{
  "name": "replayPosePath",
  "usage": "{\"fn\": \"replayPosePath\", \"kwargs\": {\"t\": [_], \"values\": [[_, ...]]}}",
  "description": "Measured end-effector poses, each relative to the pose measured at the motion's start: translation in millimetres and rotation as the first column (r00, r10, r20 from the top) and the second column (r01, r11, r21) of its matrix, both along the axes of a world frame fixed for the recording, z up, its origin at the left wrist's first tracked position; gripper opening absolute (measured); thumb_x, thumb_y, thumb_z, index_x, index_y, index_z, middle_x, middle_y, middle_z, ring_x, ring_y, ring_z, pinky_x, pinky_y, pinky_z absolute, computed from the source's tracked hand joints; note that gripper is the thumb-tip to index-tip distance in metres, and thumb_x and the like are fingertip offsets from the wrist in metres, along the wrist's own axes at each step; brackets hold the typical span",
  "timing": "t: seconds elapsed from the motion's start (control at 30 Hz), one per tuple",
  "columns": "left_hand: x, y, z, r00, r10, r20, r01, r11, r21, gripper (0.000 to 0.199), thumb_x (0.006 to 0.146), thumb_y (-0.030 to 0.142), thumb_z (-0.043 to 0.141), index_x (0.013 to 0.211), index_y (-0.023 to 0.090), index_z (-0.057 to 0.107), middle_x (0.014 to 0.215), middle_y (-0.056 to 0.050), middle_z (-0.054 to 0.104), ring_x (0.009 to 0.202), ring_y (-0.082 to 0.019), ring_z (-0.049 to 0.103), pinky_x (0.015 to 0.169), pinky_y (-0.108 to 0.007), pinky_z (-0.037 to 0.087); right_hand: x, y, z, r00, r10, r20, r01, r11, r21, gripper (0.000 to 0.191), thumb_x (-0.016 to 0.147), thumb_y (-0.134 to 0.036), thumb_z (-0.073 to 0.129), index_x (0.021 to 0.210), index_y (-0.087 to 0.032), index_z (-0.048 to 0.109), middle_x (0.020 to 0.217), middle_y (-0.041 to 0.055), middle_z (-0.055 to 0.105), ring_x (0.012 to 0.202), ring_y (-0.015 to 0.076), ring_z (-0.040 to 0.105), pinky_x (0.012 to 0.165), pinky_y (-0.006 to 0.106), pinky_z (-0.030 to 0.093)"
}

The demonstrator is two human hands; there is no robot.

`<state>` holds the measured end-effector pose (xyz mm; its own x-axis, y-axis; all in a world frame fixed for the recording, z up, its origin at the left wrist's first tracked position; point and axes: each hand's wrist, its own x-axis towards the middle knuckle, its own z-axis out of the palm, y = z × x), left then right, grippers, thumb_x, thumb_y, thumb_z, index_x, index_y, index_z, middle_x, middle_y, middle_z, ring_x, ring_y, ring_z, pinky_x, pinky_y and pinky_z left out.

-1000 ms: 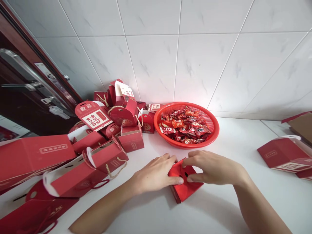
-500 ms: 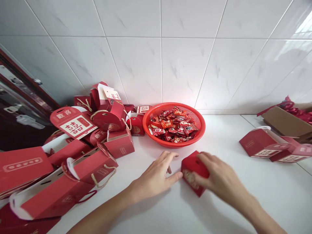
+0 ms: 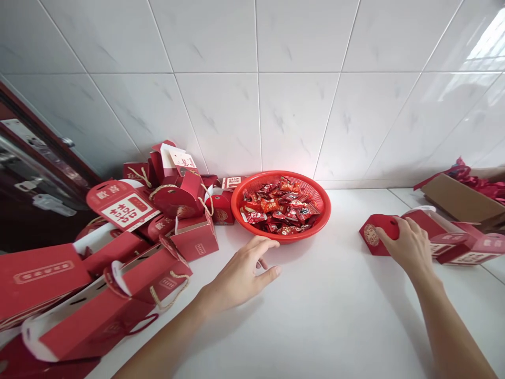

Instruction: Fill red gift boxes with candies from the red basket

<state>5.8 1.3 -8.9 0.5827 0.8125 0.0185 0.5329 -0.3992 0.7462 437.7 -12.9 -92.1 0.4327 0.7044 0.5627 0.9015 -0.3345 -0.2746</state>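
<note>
My right hand is closed round a small red gift box with a gold round emblem on its end. That box stands on the white counter, close beside two red boxes with white labels. Over the counter, just in front of a red plastic basket, hovers my left hand, its fingers apart and nothing in them. Red-wrapped candies are heaped inside the basket.
Left of the basket lies a pile of red gift boxes, some open on top, several with rope handles. At the far right sits a cardboard box holding crinkled red material. A white tiled wall closes off the back.
My right hand has carried the small red box rightward, up beside the two labelled boxes. My left hand has shifted slightly left and stays open.
</note>
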Motion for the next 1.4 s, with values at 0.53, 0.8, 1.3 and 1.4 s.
{"fn": "replayPosePath", "kwargs": {"t": [0.53,0.8,1.3,1.4], "values": [[-34.1,9.0,34.3,0.972,0.152,0.178,-0.187,0.961,0.203,0.02,0.093,0.035,0.065,0.104,0.02,0.074,0.113,-0.006,0.074,0.083,-0.015,0.072,0.082,-0.029,0.06,-92.0,4.6,-9.5,0.808,0.496,0.319,-0.58,0.766,0.276,0.012,0.099,-0.025,0.057,0.102,-0.022,0.068,0.1,0.0129,0.078,0.092,0.0318,0.075,0.088,0.049,0.056],[-106.1,28.3,62.7,0.722,0.581,0.376,-0.683,0.507,0.526,0.023,0.089,0.036,0.062,0.104,0.024,0.075,0.108,-0.004,0.076,0.088,-0.019,0.072,0.085,-0.032,0.061,-131.6,-0.6,-20.6,0.688,0.712,0.141,-0.724,0.659,0.205,0.013,0.098,-0.025,0.056,0.1,-0.024,0.069,0.097,0.0084,0.077,0.076,0.0227,0.072,0.073,0.038,0.057],[-128.7,72.7,46.2,0.707,0.605,0.366,-0.666,0.397,0.631,0.021,0.091,0.032,0.057,0.1,0.022,0.074,0.112,-0.007,0.068,0.084,-0.018,0.068,0.087,-0.037,0.06,-136.4,-3.6,-22.8,0.674,0.737,-0.061,-0.712,0.669,0.213,0.018,0.096,-0.024,0.053,0.095,-0.024,0.071,0.097,0.01,0.076,0.073,0.0226,0.071,0.042,0.029,0.054],[-120.0,50.2,58.9,0.735,0.487,0.472,-0.66,0.353,0.663,0.018,0.096,0.037,0.059,0.101,0.025,0.072,0.107,-0.005,0.069,0.099,-0.022,0.068,0.094,-0.039,0.059,-137.6,-3.2,-22.6,0.683,0.728,-0.064,-0.701,0.677,0.222,0.018,0.097,-0.023,0.052,0.096,-0.024,0.07,0.096,0.0099,0.076,0.075,0.0232,0.073,0.046,0.03,0.056]]}}
